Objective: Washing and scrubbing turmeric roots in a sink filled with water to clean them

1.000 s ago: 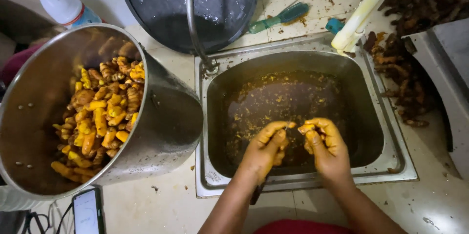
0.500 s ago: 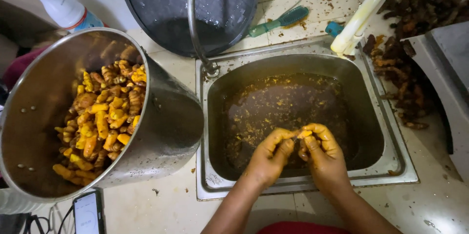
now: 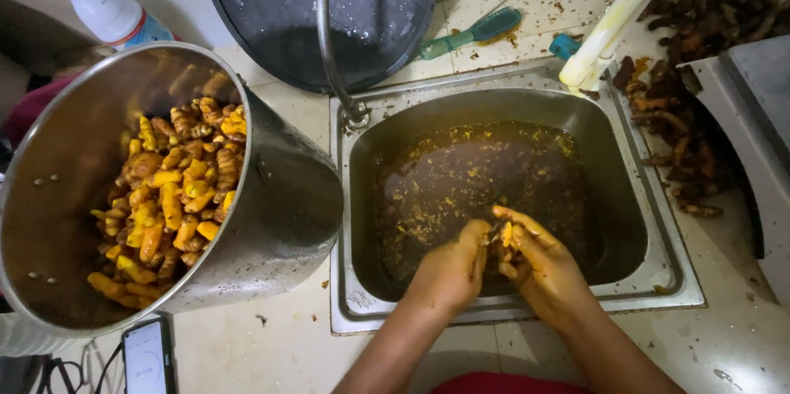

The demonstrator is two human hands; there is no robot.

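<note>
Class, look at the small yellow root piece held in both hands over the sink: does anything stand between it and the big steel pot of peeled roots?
Nothing visible blocks the way. The root piece, between left hand and right hand, sits over the sink; the pot stands directly beside it, mouth open.

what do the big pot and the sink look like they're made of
Big pot: looks like stainless steel, with a dull brushed grey sheen and soft reflections inside. Sink: probably stainless steel too, with a pressed grey metal rim and walls, stained yellow-brown.
</note>
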